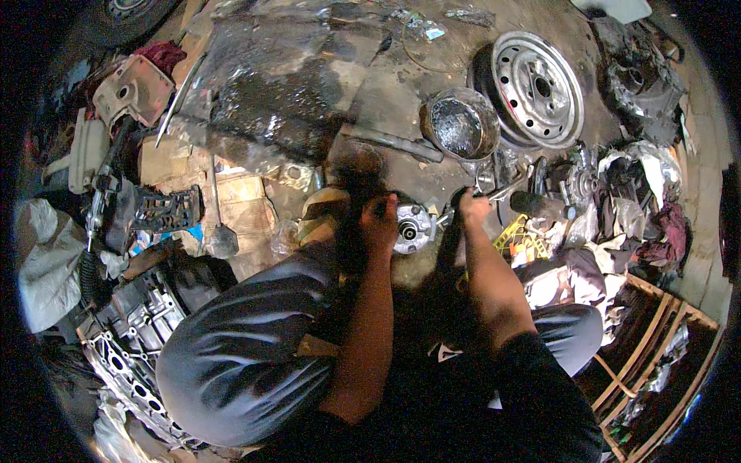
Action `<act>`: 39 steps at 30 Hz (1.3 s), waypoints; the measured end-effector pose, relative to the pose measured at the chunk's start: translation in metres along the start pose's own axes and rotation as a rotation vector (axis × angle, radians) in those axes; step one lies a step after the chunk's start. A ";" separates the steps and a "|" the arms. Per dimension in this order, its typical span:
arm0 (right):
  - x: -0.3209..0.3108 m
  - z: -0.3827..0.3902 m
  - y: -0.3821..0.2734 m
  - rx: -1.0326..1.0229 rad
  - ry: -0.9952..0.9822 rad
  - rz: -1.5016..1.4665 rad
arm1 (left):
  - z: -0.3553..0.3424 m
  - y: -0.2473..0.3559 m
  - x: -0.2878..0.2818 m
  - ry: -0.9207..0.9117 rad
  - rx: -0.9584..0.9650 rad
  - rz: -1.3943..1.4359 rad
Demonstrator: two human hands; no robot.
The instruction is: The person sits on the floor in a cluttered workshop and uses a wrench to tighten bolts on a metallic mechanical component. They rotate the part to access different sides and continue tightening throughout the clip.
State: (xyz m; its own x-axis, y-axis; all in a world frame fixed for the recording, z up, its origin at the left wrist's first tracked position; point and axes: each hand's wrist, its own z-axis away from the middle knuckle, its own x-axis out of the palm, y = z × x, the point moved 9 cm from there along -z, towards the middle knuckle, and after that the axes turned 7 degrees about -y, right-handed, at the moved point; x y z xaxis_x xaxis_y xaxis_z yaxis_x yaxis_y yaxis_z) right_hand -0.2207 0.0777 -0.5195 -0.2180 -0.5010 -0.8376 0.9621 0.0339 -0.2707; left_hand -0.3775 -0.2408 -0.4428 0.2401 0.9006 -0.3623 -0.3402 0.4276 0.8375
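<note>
From where I stand, far on the left, a reddish metal bracket (131,94) lies beyond a pale plastic container (86,154), while at the near left a light-coloured engine casting (127,363) with a row of round openings sits by the person's left knee. Rightward come flattened cardboard (243,202) and a long-handled tool (221,240) with a flat, dark end. In the middle, the left hand (378,221) has its fingers curled at the left edge of a round metal part (412,231), which has a dark hole at its centre; shadow covers the palm, so I cannot tell how firmly it grips. That part sits between the two hands, just beside the left one and a little apart from the right. The right hand (475,207) has its fingers folded in, with a metal bar (507,188) showing just past it on the right; I cannot tell whether the fist holds it. Beyond the hands stand a round pan (461,127) of dark, shiny liquid and, further right, a silver wheel rim (542,86). Near right, a wooden frame (668,309) lies past the right knee.
</note>
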 end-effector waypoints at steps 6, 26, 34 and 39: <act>-0.024 -0.025 0.025 -0.144 0.152 0.044 | -0.012 -0.031 0.012 -0.154 -0.176 0.544; -0.249 0.285 -0.037 -0.826 -0.280 -0.493 | 0.105 0.228 0.020 -0.869 0.190 0.294; -0.238 0.322 -0.029 -0.789 -0.554 -0.629 | 0.200 0.269 0.042 -0.971 0.178 1.001; -0.297 0.300 -0.032 -0.819 -0.311 -0.911 | 0.209 0.294 0.033 -0.994 0.295 0.757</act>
State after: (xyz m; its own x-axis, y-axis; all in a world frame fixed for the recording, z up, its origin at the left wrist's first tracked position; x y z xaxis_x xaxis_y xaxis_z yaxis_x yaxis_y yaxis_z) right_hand -0.1376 -0.0342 -0.1192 -0.5918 -0.8024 -0.0768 0.0768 0.0387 -0.9963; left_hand -0.2796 -0.1020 -0.1233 0.6912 0.4109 0.5944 -0.5066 -0.3110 0.8041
